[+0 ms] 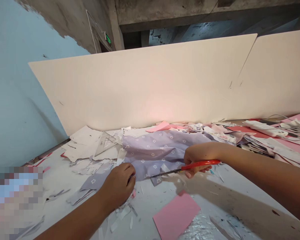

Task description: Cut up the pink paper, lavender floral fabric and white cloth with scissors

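A lavender cloth point(157, 150) with small white flowers lies crumpled on the white table point(155, 203). My left hand point(118, 185) is closed and presses down on the cloth's near left edge. My right hand point(198, 156) grips red-handled scissors point(190, 166), whose blades point left along the cloth's near edge. A small cut strip of the same cloth point(92, 183) lies just left of my left hand.
A pink paper sheet point(176, 215) lies near the front edge. A clear set square point(105, 142) rests on white paper scraps at the left. Pink and red papers, a white power strip point(265, 128) and cables crowd the right. A tall beige board point(150, 86) walls off the back.
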Available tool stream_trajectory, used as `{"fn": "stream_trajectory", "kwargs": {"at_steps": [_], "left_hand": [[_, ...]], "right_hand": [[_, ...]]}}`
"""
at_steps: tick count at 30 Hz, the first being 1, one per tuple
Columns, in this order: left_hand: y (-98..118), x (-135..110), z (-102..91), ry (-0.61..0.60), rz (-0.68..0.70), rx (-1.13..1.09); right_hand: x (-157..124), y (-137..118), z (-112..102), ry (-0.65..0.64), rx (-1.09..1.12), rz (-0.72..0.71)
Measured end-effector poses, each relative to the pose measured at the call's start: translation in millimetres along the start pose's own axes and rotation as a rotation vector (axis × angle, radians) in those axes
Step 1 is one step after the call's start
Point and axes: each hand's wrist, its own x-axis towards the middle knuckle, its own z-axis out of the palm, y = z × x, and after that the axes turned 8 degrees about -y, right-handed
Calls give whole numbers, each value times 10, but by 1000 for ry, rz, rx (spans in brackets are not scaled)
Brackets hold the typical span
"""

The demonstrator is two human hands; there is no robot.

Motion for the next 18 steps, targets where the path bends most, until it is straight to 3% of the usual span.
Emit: {"fn": "stream_trajectory", "kwargs": {"at_steps": [12, 18], "left_hand": [[7, -1, -5, -8, -21, -5], [14, -14, -7, -14, -29, -3]], "right_hand": [[-169, 156, 156, -89, 111, 55], [-70, 219, 260, 38, 104, -113]]}}
